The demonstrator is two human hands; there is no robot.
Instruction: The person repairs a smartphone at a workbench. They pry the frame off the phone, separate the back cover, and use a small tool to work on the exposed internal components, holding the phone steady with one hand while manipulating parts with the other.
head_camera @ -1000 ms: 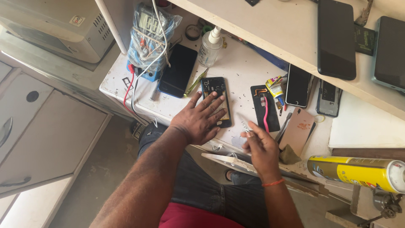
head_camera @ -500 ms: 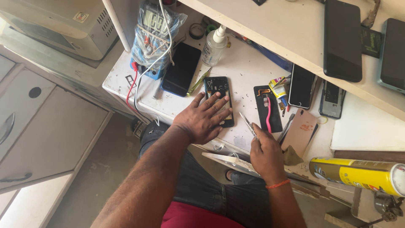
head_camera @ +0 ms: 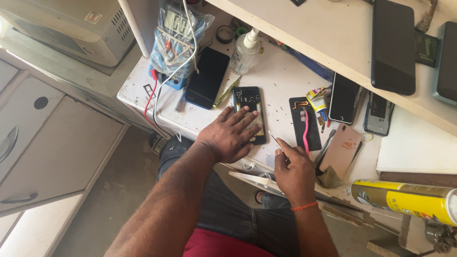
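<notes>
My left hand (head_camera: 231, 134) lies flat with spread fingers on an opened black phone (head_camera: 249, 101) on the white worktable (head_camera: 281, 81). Just right of it, my right hand (head_camera: 293, 167) pinches thin metal tweezers (head_camera: 274, 141), whose tip points up toward the phone's lower right corner. A black screen panel (head_camera: 310, 133) with a pink strip lies right of the tweezers.
A multimeter in a plastic bag (head_camera: 175, 40) with red and white leads, a dark phone (head_camera: 207, 76), a clear pump bottle (head_camera: 244, 51), a rose-gold back cover (head_camera: 343, 151) and more phones (head_camera: 343, 99) crowd the table. A shelf (head_camera: 333, 43) overhangs; a yellow spray can (head_camera: 404, 200) lies at the right.
My right hand has shifted slightly and the tweezers now point nearer the opened phone. My left hand has stayed pressed on the phone.
</notes>
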